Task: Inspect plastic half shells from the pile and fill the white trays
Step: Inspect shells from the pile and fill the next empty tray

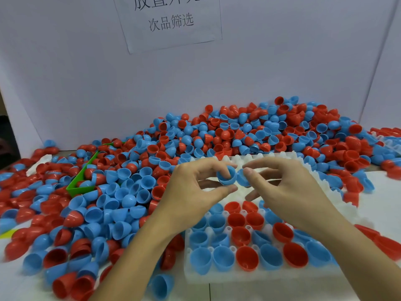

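Note:
A big pile of red and blue plastic half shells [227,135] covers the table from left to far right. In front of me lies a white tray [230,276]; its near rows hold red and blue shells, while its far rows show bare white pegs. Above the tray's middle, my left hand [195,192] pinches a blue half shell [227,175] between thumb and fingers. My right hand [288,187] pinches a second blue half shell [242,178] right beside the first. The two shells nearly touch.
A green bin [81,181] sits half buried in shells at the left. A white board with a paper sign [169,20] stands behind the pile. More white trays [390,142] lie at the far right. Loose shells crowd the table's near left.

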Tool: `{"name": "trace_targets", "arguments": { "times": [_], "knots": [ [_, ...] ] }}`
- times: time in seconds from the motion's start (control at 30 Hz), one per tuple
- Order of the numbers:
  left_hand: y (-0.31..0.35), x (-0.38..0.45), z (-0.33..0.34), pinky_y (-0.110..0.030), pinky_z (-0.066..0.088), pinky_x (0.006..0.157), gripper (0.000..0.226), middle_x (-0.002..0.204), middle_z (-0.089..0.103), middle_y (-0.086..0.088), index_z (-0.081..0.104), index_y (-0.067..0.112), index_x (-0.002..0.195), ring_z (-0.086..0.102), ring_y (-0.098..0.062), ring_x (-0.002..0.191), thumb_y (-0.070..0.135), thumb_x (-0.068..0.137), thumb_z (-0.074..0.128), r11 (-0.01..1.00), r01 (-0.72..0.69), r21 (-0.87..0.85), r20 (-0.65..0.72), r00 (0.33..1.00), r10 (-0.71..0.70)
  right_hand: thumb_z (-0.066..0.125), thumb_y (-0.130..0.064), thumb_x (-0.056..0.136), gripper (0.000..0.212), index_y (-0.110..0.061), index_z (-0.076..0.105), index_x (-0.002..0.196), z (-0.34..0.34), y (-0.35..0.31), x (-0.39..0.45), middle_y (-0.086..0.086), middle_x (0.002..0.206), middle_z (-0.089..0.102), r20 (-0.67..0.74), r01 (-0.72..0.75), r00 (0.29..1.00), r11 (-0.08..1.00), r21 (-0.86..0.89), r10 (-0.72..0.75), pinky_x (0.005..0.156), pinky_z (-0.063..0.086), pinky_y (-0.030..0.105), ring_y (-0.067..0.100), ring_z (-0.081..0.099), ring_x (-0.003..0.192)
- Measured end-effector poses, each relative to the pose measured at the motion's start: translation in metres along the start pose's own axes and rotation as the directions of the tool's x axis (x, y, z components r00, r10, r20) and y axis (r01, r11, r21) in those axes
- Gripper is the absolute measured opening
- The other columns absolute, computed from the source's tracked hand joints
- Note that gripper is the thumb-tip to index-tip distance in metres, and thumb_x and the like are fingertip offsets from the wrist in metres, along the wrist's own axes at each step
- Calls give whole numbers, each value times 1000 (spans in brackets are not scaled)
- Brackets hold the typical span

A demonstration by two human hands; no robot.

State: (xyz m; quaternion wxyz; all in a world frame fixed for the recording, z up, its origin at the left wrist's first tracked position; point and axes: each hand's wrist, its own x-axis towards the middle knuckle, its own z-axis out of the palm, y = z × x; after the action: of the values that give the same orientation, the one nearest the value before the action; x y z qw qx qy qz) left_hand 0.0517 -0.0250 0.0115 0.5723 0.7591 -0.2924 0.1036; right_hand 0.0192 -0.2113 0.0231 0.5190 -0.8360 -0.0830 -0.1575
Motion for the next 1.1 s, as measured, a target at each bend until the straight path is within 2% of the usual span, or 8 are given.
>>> {"name": "trace_targets", "arguments": {
  "times": [0.3,0.47,0.6,0.7,0.77,0.83,0.93,1.1],
  "knots": [
    [5,2,-8,-20,55,85,17,109,76,7,71,7,81,69,-5,106,22,76,75,980,24,-198,8,1000,-23,68,-6,89,20,-20,74,76,-2,7,3,-12,63,72,-143,-66,988,995,-80,54,48,51,13,3,70,57],
    [-3,7,-50,-22,57,57,32,78,74,-2,72,17,99,69,-13,60,43,81,74,997,70,-27,-465,882,-75,69,-6,89,18,-20,73,78,-8,9,6,-13,63,72,-167,-62,985,994,-89,47,47,48,10,3,70,56],
    [-27,8,-84,-44,54,99,106,146,54,-10,28,13,155,70,-17,105,64,73,70,841,541,-5,-572,688,-446,68,-6,90,18,-20,73,79,-7,11,6,-13,61,71,-164,-66,985,993,-99,49,45,48,10,2,69,55],
    [-34,6,-67,-35,46,99,77,144,48,-7,43,18,145,53,-25,127,53,84,72,744,563,360,-616,742,-263,68,-5,90,18,-20,73,80,-7,11,6,-15,63,71,-155,-55,987,994,-99,39,47,49,11,2,70,56],
    [-26,7,-50,-22,49,82,30,116,63,4,63,23,114,62,-16,105,41,91,70,815,363,451,-515,852,-94,68,-5,90,19,-21,73,80,-7,11,5,-15,65,72,-153,-43,988,995,-90,29,49,51,11,2,70,58],
    [-17,7,-37,-18,53,70,17,95,71,11,71,24,99,68,-7,86,39,93,66,926,221,305,-236,960,-151,68,-4,89,21,-23,73,81,-6,11,4,-17,67,72,-147,-17,989,996,-87,4,54,54,12,2,70,61],
    [-5,4,-18,-24,57,63,35,105,73,9,71,22,115,73,-10,86,44,89,61,961,271,47,203,940,-275,68,-4,89,23,-26,74,83,-3,9,3,-14,67,73,-130,31,991,996,-88,-43,59,56,14,2,71,64],
    [-5,0,-9,-22,55,66,23,100,76,5,68,16,117,74,-13,82,23,96,66,965,261,-36,297,925,-239,68,-5,89,29,-33,73,88,2,4,0,-17,74,72,-114,148,980,982,-121,-162,66,56,13,1,70,73]
  ]
}}
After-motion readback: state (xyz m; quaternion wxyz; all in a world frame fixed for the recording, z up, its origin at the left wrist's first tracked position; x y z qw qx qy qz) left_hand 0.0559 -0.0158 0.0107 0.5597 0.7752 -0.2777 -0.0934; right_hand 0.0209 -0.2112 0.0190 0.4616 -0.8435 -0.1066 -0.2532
